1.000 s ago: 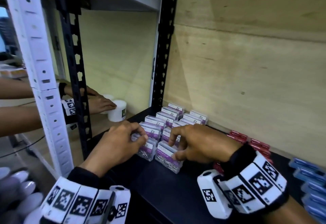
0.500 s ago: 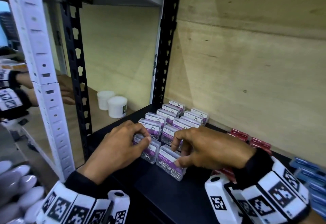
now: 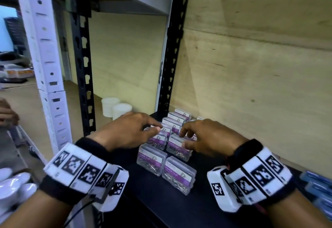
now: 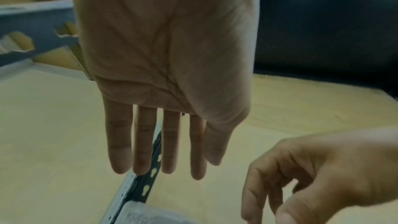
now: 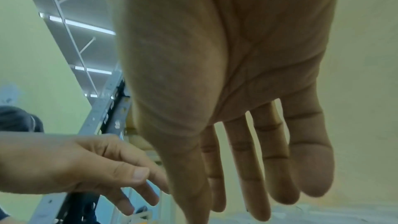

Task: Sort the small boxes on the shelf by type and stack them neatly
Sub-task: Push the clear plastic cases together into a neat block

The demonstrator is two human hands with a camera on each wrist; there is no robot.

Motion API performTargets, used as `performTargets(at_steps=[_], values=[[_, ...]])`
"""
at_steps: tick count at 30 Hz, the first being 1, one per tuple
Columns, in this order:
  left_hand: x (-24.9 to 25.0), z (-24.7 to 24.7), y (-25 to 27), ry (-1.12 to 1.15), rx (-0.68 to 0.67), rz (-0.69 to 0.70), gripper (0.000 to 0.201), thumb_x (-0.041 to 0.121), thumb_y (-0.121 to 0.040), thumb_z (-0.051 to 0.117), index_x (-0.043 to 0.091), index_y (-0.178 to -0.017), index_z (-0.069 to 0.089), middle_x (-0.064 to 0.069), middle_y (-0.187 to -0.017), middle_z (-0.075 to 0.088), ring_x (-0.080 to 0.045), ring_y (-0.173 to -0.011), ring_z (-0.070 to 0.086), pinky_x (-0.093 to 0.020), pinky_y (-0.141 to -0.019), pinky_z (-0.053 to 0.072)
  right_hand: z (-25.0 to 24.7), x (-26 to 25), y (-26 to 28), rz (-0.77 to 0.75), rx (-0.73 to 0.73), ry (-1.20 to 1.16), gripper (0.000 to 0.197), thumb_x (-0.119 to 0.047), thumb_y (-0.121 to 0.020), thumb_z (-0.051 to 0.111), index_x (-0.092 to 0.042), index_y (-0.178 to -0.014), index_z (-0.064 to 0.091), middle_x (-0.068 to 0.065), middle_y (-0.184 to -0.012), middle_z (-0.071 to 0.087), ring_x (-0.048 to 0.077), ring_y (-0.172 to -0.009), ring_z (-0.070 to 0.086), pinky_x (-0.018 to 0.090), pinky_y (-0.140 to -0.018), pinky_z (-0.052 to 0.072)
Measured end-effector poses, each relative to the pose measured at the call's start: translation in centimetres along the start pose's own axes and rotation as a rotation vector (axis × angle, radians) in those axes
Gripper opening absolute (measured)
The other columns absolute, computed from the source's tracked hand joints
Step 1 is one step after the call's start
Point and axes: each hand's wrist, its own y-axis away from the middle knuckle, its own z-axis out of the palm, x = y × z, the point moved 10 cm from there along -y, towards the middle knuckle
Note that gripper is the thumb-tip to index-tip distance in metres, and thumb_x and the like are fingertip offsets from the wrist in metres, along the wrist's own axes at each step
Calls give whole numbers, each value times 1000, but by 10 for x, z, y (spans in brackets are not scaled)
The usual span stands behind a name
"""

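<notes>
Clear paper-clip boxes with purple labels stand in two rows on the black shelf [image 3: 161, 206]. The front pair [image 3: 151, 161] [image 3: 178, 173] stands free. My left hand [image 3: 154, 129] hovers over the left row and my right hand [image 3: 184, 139] over the right row, fingertips just above the second pair [image 3: 177, 147]. In the left wrist view the left hand [image 4: 163, 168] has straight fingers and holds nothing; a box top [image 4: 148, 215] shows below. The right hand [image 5: 247, 202] also has straight fingers, and its palm is empty.
Two white round tubs [image 3: 118, 110] sit on the neighbouring wooden shelf past the black upright [image 3: 82, 66]. Blue boxes [image 3: 316, 182] lie at the far right. A wooden back panel [image 3: 251, 66] stands close behind the rows. Another person's hand [image 3: 7, 114] shows at the left edge.
Both hands let go of the front pair of boxes, lifted, and moved back over the pair behind. The other person's hands withdrew from the white tubs.
</notes>
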Motion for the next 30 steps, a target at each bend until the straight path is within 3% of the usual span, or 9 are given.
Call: performTargets(at_steps=[3, 9, 18, 24, 30], values=[[0, 12, -8, -50, -115, -33, 38, 52, -99, 43, 42, -133, 56, 11, -139, 54, -10, -125, 49, -32, -108, 37, 10, 1, -10, 7, -73, 3, 39, -36, -94, 64, -36, -132, 54, -4, -138, 55, 18, -117, 56, 34, -99, 42], [-2, 20, -8, -46, -196, -60, 36, 49, -100, 43, 45, -134, 54, 9, -137, 57, -9, -121, 52, -29, -106, 37, 14, 8, -15, 26, -96, -102, 39, -21, -88, 73, -33, -122, 57, -2, -124, 63, 17, -105, 60, 30, -88, 45], [8, 24, 0, -81, -314, -14, 33, 43, -103, 40, 50, -134, 50, 12, -148, 46, -8, -132, 43, -33, -114, 29, 17, 7, 9, 8, -142, -50, 49, -31, -94, 65, -40, -140, 50, -6, -140, 57, 17, -125, 53, 37, -109, 40], [18, 27, 5, -81, -357, -21, 32, 37, -104, 42, 50, -130, 54, 14, -144, 49, -6, -125, 47, -23, -104, 33, 17, 3, 25, -30, -158, 5, 45, -35, -98, 58, -36, -142, 49, -5, -146, 51, 18, -129, 50, 33, -109, 38], [22, 28, 13, -69, -375, -35, 36, 26, -103, 44, 52, -125, 56, 16, -139, 51, -4, -120, 49, -24, -102, 35, 21, 2, 33, -52, -158, -6, 43, -35, -101, 53, -33, -143, 50, -6, -143, 54, 16, -127, 51, 29, -107, 37]])
